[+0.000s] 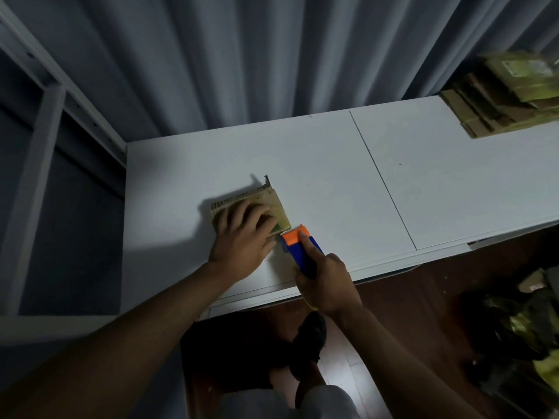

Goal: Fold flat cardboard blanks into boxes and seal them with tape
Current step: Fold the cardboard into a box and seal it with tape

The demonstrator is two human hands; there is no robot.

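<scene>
Left hand (242, 234) pressing corrugated box (273, 204), right hand (328, 281) gripping plastic tape dispenser (299, 241)

You are standing in what looks like a small packing or storage room, dimly lit. A plain white tabletop (332, 164) is pushed against a corrugated metal wall (242, 55), with a white metal shelving frame (45, 116) at your left. A stack of flat cardboard blanks (499, 107) sits at the far right corner, and the floor (408, 297) below is dark wood.
</scene>
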